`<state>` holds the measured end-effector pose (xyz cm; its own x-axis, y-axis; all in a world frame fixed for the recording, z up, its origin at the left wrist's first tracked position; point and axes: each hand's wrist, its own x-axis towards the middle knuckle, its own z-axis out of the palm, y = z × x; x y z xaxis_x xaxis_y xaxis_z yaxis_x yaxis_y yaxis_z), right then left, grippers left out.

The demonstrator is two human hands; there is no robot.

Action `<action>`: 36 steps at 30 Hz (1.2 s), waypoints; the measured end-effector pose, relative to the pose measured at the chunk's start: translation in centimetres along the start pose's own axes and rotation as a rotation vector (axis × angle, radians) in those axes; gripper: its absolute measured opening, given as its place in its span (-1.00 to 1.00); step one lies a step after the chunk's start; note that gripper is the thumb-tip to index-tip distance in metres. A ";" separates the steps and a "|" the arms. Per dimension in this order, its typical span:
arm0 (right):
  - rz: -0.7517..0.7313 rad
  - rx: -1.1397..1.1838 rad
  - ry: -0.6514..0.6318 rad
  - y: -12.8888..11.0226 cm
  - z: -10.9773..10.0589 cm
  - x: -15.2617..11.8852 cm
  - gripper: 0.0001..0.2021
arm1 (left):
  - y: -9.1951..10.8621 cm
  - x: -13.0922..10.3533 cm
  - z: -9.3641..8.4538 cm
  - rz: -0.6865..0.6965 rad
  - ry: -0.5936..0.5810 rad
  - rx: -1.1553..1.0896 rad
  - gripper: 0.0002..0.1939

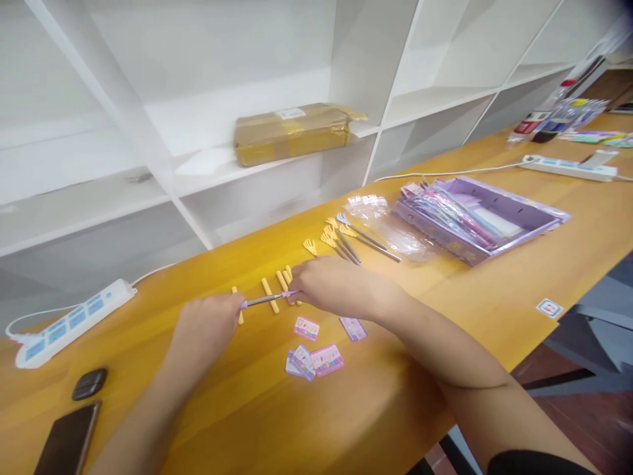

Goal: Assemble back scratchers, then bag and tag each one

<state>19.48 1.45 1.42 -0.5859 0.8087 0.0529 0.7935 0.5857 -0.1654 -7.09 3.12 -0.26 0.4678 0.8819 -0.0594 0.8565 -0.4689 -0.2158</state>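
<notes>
- Across the middle of the wooden table (237, 409), I see a metal rod (267, 300) held between both hands, slightly tilted, its right end higher in my view;
- the left hand (210, 330) has its fingers curled narrowly round the rod's purple left end; one yellow stick (237, 305) lies just beside that fist;
- the right hand (331, 284) pinches the other end, which looks purple too, though blur keeps me from being certain; its fingers are close together;
- more yellow sticks (270, 295) lie between and beside the hands;
- beyond the right hand I have several rods with hand-shaped heads (329, 237), mostly yellow, one blue; clear plastic bags (368, 208) lie next to them;
- farther right sits a purple box (524, 198), wrapped items (452, 211) heaped in its left part;
- nearer me, small printed cards (327, 360) are scattered, some overlapping;
- at the left I make out a white power strip (79, 323), a small black case (90, 384) and a dark phone (68, 439); a taped parcel (291, 135) rests on the white shelf (208, 173) behind
</notes>
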 end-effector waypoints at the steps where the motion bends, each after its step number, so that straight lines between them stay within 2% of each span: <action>1: 0.004 0.014 -0.015 0.0 -0.2 -0.1 -0.74 | 0.0 0.0 0.0 -0.007 0.002 0.001 -0.71; 6: -0.017 0.104 -0.044 0.4 -1.0 -0.2 -0.66 | -0.3 0.0 0.0 -0.031 0.017 0.005 -0.74; 19: 0.050 0.208 -0.075 0.8 -2.0 -0.1 -0.71 | -0.7 0.2 0.1 -0.049 0.064 -0.006 -0.73; 21: 0.046 0.260 -0.142 1.2 -2.4 0.0 -0.70 | -0.6 0.3 0.0 -0.039 0.049 -0.013 -0.72; 25: -0.006 0.455 -0.388 2.5 -3.7 -0.2 -0.70 | -0.1 0.2 -0.1 -0.024 0.034 -0.003 -0.70; 28: 0.036 0.521 -0.438 4.3 -4.7 -1.0 -0.72 | -0.3 0.3 -0.2 -0.042 0.079 0.024 -0.70; 30: 0.100 0.516 -0.400 6.0 -5.3 -1.9 -0.69 | -1.6 0.3 -0.6 -0.080 0.105 0.051 -0.69; 32: 0.169 0.507 -0.318 8.1 -6.0 -3.2 -0.62 | -4.3 0.1 -1.3 -0.159 0.133 0.084 -0.69; 34: 0.215 0.512 -0.254 10.4 -6.7 -4.7 -0.53 | -8.5 -0.6 -2.0 -0.253 0.172 0.123 -0.67; 36: 0.253 0.536 -0.224 12.5 -7.2 -6.5 -0.48 | -13.4 -1.8 -2.3 -0.415 0.258 0.109 -0.70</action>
<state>34.36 3.91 6.12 -0.4573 0.8535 -0.2497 0.7529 0.2221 -0.6195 -18.92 7.73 4.96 0.1427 0.9454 0.2929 0.9605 -0.0609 -0.2714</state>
